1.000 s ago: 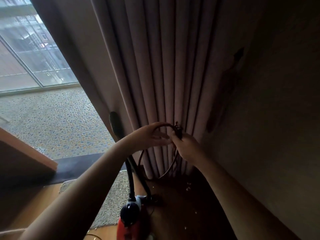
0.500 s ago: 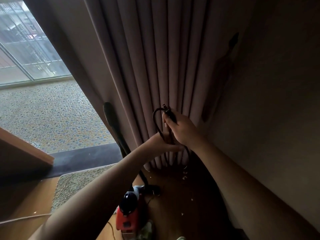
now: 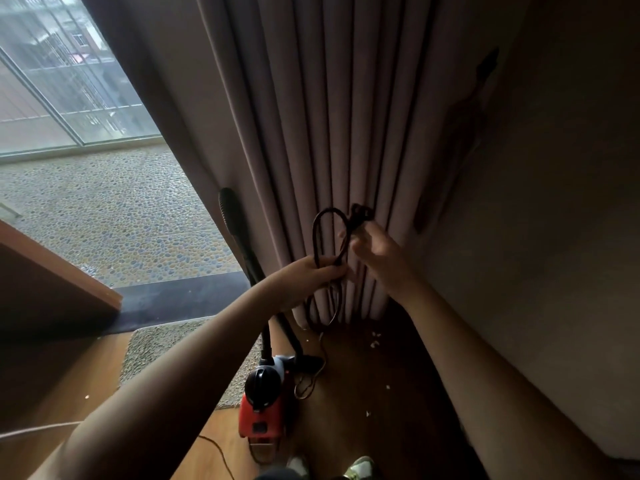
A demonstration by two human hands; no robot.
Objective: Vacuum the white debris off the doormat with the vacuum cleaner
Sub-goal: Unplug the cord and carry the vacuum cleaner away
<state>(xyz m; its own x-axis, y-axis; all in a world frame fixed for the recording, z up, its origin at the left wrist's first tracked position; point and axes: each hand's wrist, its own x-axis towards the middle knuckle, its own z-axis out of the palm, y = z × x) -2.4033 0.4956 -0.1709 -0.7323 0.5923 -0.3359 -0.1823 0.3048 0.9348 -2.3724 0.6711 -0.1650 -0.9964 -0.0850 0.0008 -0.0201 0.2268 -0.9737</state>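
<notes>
Holding the power cord (image 3: 329,237) looped higher than a moment before, we kept our left hand (image 3: 304,275) gripping its strands and our right hand (image 3: 374,247) pinching the plug end, unwinding while the vacuum cleaner (image 3: 265,393) stood idle beside the doormat (image 3: 166,351).

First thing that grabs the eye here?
Both hands at centre, before the curtain: left hand grips a looped black cord, right hand pinches its plug. Below, a red vacuum stands on the wood floor by the doormat, with white bits scattered nearby.
</notes>
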